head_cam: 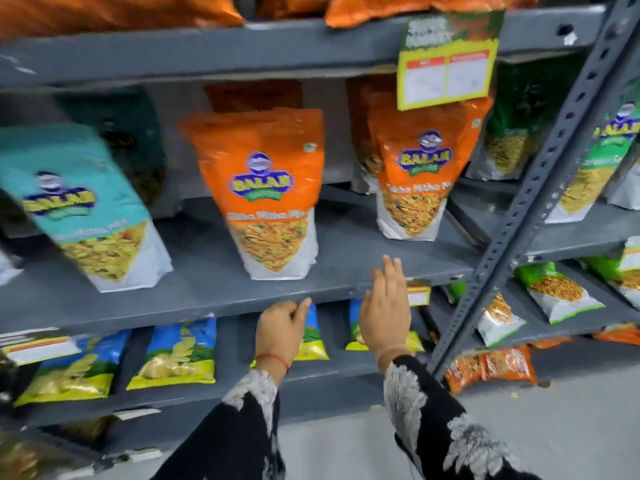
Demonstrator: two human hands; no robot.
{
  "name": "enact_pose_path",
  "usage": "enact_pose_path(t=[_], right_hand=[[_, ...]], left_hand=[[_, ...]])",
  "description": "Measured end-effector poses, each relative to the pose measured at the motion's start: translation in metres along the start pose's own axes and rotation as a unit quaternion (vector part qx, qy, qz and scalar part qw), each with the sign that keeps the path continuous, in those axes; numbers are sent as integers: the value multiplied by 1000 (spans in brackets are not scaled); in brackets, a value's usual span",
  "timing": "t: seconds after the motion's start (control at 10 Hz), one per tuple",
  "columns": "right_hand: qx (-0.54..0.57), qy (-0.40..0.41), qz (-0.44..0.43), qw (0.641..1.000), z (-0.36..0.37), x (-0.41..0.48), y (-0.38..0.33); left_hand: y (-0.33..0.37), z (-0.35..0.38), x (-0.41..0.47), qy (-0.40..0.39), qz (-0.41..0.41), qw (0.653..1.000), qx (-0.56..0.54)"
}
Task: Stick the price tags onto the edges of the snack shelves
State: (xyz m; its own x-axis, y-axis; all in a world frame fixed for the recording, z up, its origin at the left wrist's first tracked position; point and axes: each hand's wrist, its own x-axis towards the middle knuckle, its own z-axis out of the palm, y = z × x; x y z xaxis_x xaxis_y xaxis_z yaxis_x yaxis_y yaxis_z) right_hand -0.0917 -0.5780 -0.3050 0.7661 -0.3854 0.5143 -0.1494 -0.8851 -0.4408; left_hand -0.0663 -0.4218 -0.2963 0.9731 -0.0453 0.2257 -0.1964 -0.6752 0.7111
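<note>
On the grey rack (214, 289), orange bags (273, 192) stand upright facing out, so the front edge below them is where a price belongs. One big tag (448, 60) already hangs from the upper edge at the right. A small tag (418, 292) sits on the middle edge, just right of the right hand (384, 306), whose fingers are straight and slightly apart, flat against that edge, probably to press it on. The left hand (280, 327), loosely curled and holding nothing visible, rests at the same edge, likely steadying.
</note>
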Motion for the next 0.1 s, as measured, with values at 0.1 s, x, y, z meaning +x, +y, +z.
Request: enact_pose_path(t=[0.1], right_hand=[[-8, 3, -98, 995, 1, -9, -58]], left_hand=[[-30, -60, 0, 35, 67, 996, 42]])
